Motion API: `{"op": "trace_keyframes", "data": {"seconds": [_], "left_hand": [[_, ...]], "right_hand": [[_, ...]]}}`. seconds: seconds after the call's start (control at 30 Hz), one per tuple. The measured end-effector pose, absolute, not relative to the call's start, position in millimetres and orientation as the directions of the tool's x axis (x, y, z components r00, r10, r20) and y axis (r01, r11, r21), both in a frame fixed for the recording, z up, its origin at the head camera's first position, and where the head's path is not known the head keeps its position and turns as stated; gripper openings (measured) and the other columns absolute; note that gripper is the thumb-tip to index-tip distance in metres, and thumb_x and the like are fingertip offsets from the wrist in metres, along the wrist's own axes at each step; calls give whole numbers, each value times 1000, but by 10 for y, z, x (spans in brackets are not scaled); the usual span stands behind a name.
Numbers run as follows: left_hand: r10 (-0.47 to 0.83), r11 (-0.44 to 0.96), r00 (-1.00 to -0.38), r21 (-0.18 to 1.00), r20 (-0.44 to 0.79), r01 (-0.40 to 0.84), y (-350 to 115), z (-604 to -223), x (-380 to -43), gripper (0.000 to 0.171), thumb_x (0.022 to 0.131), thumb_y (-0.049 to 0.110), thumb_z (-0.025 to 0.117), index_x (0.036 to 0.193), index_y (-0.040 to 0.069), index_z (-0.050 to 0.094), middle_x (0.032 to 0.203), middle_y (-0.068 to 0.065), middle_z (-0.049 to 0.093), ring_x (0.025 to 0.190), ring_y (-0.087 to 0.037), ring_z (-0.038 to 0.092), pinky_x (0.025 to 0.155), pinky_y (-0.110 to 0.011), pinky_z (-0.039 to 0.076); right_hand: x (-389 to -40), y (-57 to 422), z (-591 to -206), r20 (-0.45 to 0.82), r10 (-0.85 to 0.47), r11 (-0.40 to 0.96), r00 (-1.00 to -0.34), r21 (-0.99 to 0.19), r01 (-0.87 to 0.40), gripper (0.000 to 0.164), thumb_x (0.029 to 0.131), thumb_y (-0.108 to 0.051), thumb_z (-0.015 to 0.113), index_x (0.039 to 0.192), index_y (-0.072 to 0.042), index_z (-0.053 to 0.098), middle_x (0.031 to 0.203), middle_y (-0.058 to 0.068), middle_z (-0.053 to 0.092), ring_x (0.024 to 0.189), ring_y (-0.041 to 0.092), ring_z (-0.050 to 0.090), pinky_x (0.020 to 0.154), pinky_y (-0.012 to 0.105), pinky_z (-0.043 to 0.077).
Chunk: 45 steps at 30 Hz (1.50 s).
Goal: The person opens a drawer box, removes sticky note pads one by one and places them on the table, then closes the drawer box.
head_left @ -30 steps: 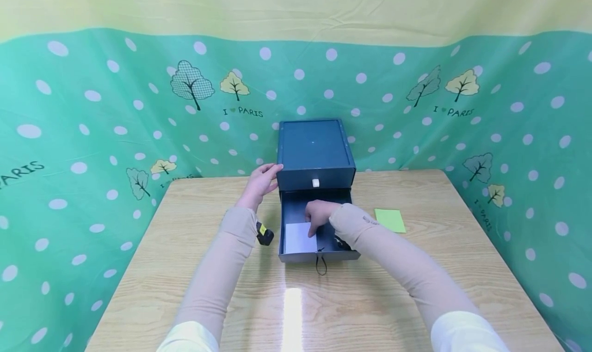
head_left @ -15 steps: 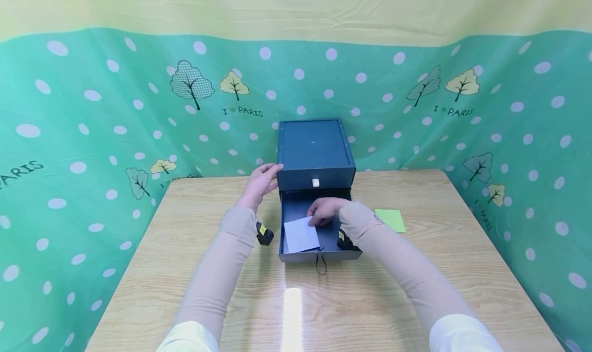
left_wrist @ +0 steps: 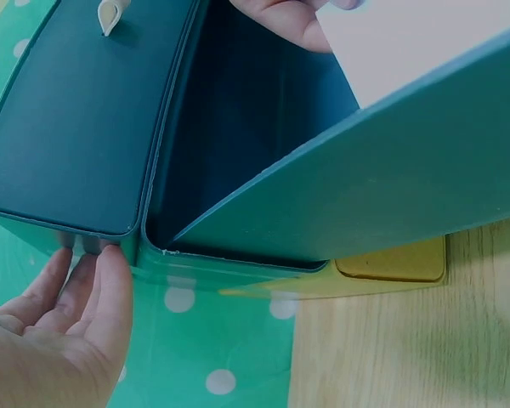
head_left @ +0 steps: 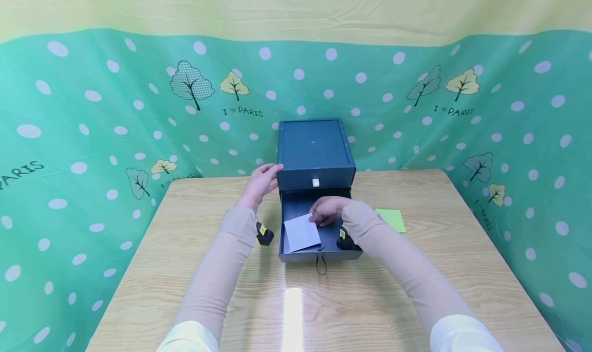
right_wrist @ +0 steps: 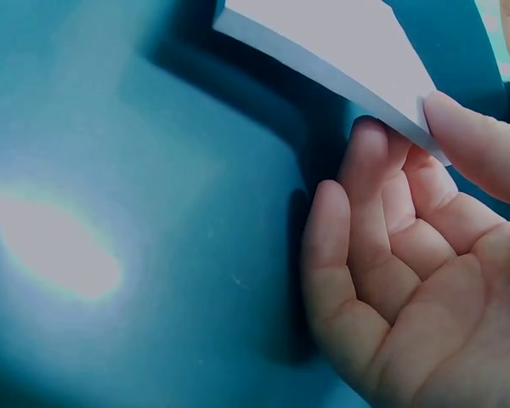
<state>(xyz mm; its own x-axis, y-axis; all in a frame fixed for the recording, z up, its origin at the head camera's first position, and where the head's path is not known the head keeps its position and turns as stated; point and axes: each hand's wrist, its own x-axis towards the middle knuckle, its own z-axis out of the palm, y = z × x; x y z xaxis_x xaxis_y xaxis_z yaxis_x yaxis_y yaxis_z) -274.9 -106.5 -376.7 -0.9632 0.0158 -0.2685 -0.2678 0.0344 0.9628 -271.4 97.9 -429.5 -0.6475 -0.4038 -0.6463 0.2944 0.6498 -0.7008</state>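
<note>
A dark blue two-drawer desk organizer [head_left: 315,144] stands at the back middle of the table, its lower drawer [head_left: 296,203] pulled out. My left hand [head_left: 260,183] rests against the organizer's left side by the upper drawer; in the left wrist view its fingertips [left_wrist: 110,263] touch that side wall. Inside the lower drawer, my right hand [head_left: 329,209] pinches a corner of a thick white notepad [head_left: 302,234] between thumb and fingers. The notepad's near side is tilted up off the drawer bottom in the right wrist view [right_wrist: 323,42].
A yellow-green square of paper [head_left: 390,220] lies on the wooden table [head_left: 370,311] right of the organizer. White pull tab [head_left: 316,183] on the upper drawer; dark cord loop [head_left: 321,265] at the lower drawer's front. Wrist cameras [head_left: 265,234] hang under both forearms. A patterned curtain stands behind.
My right hand has taken hold of the white notepad's far right corner, and the notepad has turned and lifted slightly. The left hand has stayed in place.
</note>
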Motion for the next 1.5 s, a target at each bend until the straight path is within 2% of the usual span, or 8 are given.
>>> {"op": "trace_keyframes", "data": {"seconds": [0.23, 0.53, 0.7, 0.9, 1.23, 1.5], "left_hand": [[9, 31, -961, 961, -276, -275, -1062, -3778, -2758, 61, 93, 33, 59, 143, 6, 39, 148, -11, 39, 135, -27, 38, 107, -37, 42], [4, 31, -963, 962, -271, -270, -1052, -3771, -2750, 60, 92, 33, 60, 142, 6, 40, 147, -11, 39, 135, -27, 38, 107, -37, 42], [3, 42, -963, 962, -270, -269, -1054, -3785, -2754, 61, 92, 34, 60, 143, 5, 40, 147, -11, 39, 135, -27, 38, 107, -37, 42], [-6, 45, -964, 963, -266, -266, -1051, -3787, -2756, 61, 92, 34, 60, 142, 6, 40, 147, -11, 39, 135, -27, 38, 107, -36, 42], [-4, 60, -962, 960, -274, -274, -1048, -3776, -2757, 62, 92, 36, 59, 143, 7, 40, 147, -10, 39, 135, -26, 38, 108, -36, 42], [-5, 49, -962, 961, -272, -272, -1053, -3796, -2762, 62, 92, 36, 59, 143, 6, 39, 147, -10, 39, 136, -26, 38, 108, -36, 41]], "right_hand": [[-2723, 996, -4280, -674, -365, 579, -642, -705, 410, 4, 91, -8, 60, 93, -5, 62, 86, 5, 64, 80, 18, 58, 78, 30, 55], [-2726, 1021, -4271, -687, -329, 465, -648, -715, 522, 4, 92, -4, 58, 96, -3, 57, 85, 6, 62, 79, 18, 58, 80, 31, 54], [-2745, 1038, -4281, -689, -347, 424, -636, -721, 548, 2, 93, -4, 56, 93, -2, 57, 83, 6, 62, 79, 18, 58, 79, 30, 53], [-2744, 1052, -4260, -681, -354, 383, -641, -731, 565, 9, 94, -5, 55, 86, -6, 57, 81, 4, 63, 79, 18, 58, 80, 30, 52], [-2736, 1085, -4180, -659, -362, 325, -660, -753, 573, 11, 94, 0, 53, 85, -6, 54, 75, 2, 62, 72, 14, 58, 77, 25, 52], [-2709, 1082, -4109, -648, -380, 327, -660, -761, 560, 8, 93, 0, 53, 86, -4, 54, 74, 2, 63, 72, 13, 59, 79, 26, 51]]}}
